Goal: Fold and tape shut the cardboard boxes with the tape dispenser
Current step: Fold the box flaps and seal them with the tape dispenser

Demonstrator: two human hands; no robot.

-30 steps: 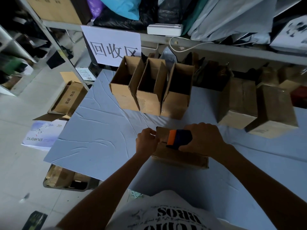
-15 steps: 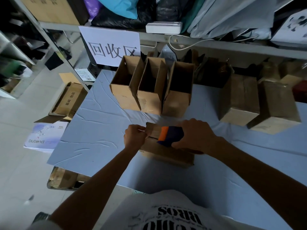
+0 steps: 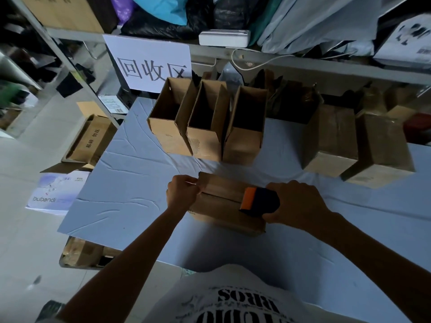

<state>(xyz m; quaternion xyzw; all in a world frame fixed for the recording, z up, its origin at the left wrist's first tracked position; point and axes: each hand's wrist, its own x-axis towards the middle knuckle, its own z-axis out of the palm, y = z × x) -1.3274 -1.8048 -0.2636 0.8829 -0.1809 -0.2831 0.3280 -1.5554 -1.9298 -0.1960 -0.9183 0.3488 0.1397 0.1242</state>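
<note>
Closed brown cardboard box (image 3: pixel 221 206) flat on table; orange-black tape dispenser (image 3: pixel 257 201) atop its seam

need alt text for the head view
A right hand holds an orange-and-black tape dispenser on a closed cardboard box while the left hand grips the box's left end. Three open boxes stand behind on the table.

Warehouse packing and recycling corner.
Steel shelving (image 3: pixel 326 66) stuffed with bagged goods (image 3: pixel 314 22), a paper sign (image 3: pixel 149 64) reading 回收区, open cartons (image 3: pixel 205 141) lined up on the cloth-covered table (image 3: pixel 130 183), more cartons on the floor (image 3: pixel 93 141).

Left hand (image 3: pixel 183 192) and right hand (image 3: pixel 296 203) both curled.
</note>
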